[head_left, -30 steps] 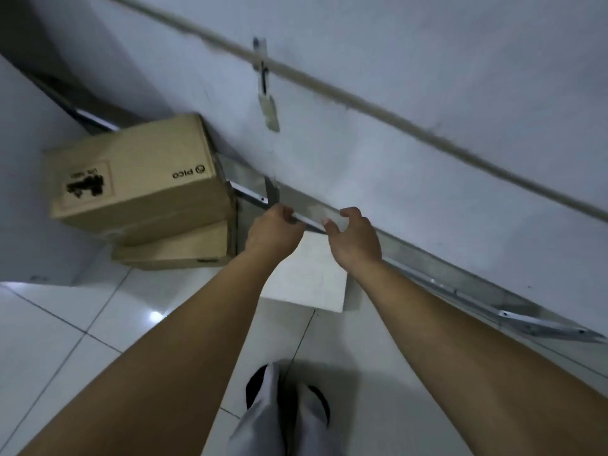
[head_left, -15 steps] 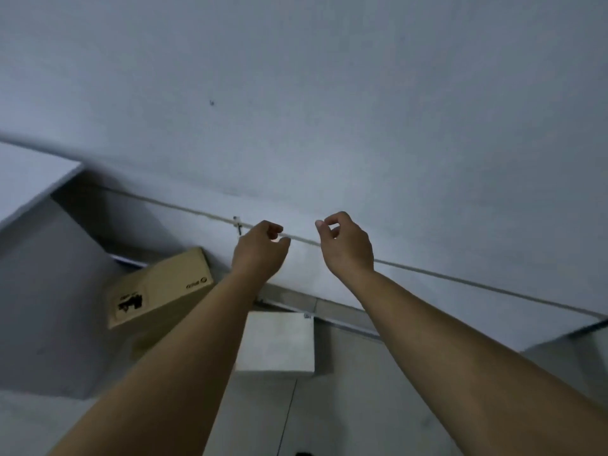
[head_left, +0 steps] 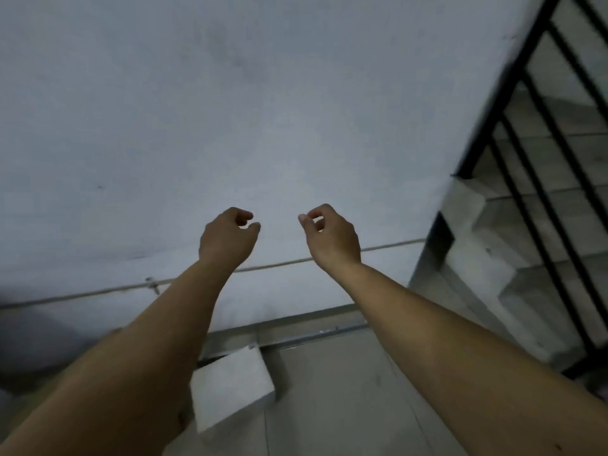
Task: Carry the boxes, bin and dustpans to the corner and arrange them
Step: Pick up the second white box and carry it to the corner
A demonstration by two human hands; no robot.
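A white box (head_left: 230,386) stands on the tiled floor against the wall base, just right of my left forearm. Both my hands are lifted in front of the grey wall, well above the box and apart from it. My left hand (head_left: 227,238) has loosely curled fingers and holds nothing. My right hand (head_left: 332,238) is also loosely curled, thumb near the forefinger, with nothing in it. The brown cardboard boxes do not show now. No bin or dustpan is in view.
A concrete staircase (head_left: 513,268) with a black railing (head_left: 526,179) rises at the right. A thin cable (head_left: 82,294) runs along the wall. A metal skirting strip (head_left: 306,327) lines the wall base above the tiled floor (head_left: 345,406).
My hands let go of the white box, which now stands on the floor, and rose. The view swung up and right; the brown boxes left view and the staircase came in.
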